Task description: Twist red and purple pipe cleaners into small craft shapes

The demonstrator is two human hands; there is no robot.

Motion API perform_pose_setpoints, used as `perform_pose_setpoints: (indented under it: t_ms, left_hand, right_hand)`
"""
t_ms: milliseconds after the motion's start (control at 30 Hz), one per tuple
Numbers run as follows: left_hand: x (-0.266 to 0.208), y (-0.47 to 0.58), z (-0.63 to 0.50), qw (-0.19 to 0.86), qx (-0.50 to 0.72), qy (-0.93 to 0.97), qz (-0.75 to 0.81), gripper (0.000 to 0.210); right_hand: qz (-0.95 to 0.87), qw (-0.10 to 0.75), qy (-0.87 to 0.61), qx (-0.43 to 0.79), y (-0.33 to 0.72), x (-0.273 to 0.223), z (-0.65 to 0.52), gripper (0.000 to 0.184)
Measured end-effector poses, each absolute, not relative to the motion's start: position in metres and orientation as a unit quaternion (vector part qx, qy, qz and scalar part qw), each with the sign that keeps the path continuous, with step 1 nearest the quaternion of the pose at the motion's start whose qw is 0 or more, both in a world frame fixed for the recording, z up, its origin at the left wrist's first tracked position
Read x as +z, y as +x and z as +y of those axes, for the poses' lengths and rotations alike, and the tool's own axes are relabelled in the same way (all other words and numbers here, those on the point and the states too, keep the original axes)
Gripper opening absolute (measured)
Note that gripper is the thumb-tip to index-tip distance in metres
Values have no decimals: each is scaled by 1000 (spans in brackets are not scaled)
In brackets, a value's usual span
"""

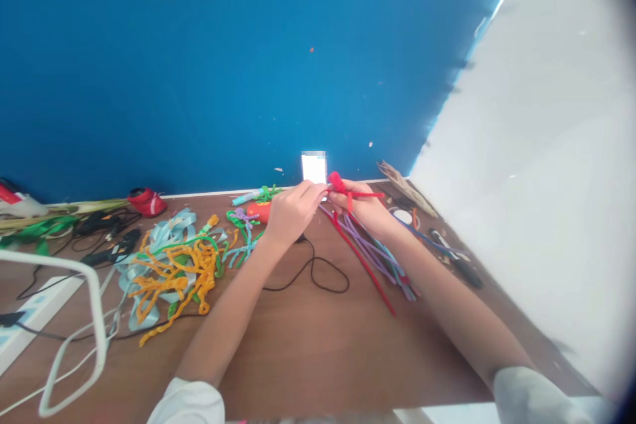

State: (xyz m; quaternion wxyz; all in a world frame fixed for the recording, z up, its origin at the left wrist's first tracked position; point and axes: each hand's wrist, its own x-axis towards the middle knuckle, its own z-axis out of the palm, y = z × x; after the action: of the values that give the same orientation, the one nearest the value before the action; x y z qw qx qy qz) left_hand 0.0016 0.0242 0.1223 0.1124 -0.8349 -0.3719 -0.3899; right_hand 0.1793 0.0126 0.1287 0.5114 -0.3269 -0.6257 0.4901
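Both my hands meet over the back of the table, just in front of the upright phone (314, 168). In the pinched fingers of my right hand (365, 205) is a red pipe cleaner piece (336, 181), coiled into a knob at the top, with straight ends sticking out to the right and down. My left hand (294, 209) has its fingertips closed on the left side of this red piece; the exact pinch point is hard to see. Below the hands lie loose purple pipe cleaners (366, 246), and a long red pipe cleaner (366, 270) slants across the table.
A tangle of orange pipe cleaners (199, 271) and pale blue ribbon (169, 232) covers the left. A white power strip (44, 308) and a white bent frame (99, 318) stand nearer. A black cable (330, 291) loops mid-table. Dark-handled pliers or scissors (467, 271) lie right.
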Motion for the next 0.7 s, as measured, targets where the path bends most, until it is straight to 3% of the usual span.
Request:
perform_pose_setpoints:
  t_ms: [367, 533, 700]
  left_hand:
    - [120, 1, 26, 50, -341, -844, -411, 31]
    - [118, 6, 24, -27, -326, -833, -447, 24]
    - [122, 11, 20, -185, -369, -807, -422, 21]
  right_hand:
    - [-533, 509, -347, 581, 183, 119, 20, 20]
    - [-581, 519, -348, 522, 182, 120, 18, 20]
    - [-688, 505, -327, 406, 187, 126, 16, 21]
